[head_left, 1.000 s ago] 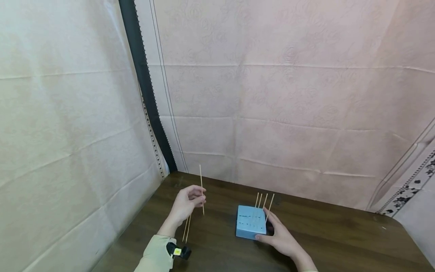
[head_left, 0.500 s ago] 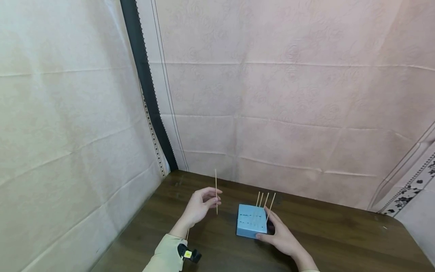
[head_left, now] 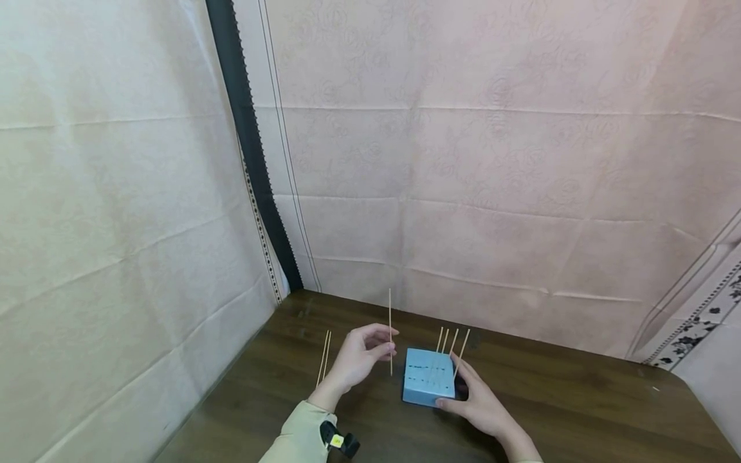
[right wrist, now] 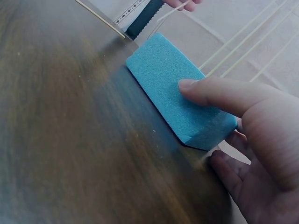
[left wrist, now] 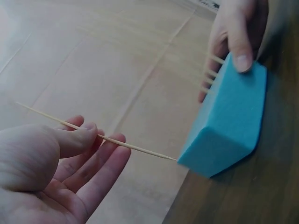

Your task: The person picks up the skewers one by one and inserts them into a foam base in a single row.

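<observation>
My left hand pinches a thin bamboo skewer between thumb and fingers and holds it nearly upright, left of a blue foam block. In the left wrist view, the pointed end of the skewer overlaps the block's near corner. Several skewers stand in the block towards its right side, the rightmost one leaning. Small dark marks dot the block's top. My right hand grips the block at its right side; in the right wrist view the thumb lies on the front face of the block.
More skewers show behind the left forearm, on the left part of the brown wooden table. Pale patterned cloth hangs behind and at the left of the table. A black camera is strapped to the left wrist.
My left hand has moved right with the skewer, closer to the foam block. The right hand and the block have stayed in place.
</observation>
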A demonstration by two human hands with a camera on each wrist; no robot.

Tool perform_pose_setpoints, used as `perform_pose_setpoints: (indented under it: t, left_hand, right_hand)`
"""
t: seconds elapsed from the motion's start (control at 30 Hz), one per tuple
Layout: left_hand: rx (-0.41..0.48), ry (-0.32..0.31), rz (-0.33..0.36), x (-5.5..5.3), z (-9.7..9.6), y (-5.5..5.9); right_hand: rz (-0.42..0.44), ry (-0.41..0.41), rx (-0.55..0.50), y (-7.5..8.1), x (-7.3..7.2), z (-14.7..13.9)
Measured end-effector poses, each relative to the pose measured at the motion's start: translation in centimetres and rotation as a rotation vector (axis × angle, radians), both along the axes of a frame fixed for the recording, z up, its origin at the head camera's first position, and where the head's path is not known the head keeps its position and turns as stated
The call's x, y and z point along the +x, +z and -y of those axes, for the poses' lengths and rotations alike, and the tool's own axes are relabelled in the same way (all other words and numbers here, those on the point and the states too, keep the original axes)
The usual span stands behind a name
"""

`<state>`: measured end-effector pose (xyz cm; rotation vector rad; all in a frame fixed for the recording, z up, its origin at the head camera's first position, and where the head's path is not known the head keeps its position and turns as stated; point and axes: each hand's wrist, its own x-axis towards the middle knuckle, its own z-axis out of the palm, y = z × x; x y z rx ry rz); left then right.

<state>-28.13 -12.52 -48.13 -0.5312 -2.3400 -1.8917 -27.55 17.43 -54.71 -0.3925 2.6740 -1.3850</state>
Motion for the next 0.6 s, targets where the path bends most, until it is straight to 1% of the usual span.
perform_pose_setpoints:
  t: [0.17,0.4,0.6]
  left_hand:
    - [0.020,-0.002,0.003,0.3,-1.7,-0.3]
    - [0.088,-0.010,0.001,0.6,-3.6,-0.4]
    - [0.113,-0.018,0.006,0.6,-4.9,-0.8]
  right_hand:
    - [-0.005,-0.003,0.008,0.0,0.0,0.1]
    - [0.003,-0.001,0.001,0.2,0.0,0.0]
    - [0.006,-0.002,-0.002,0.2,0.1,0.1]
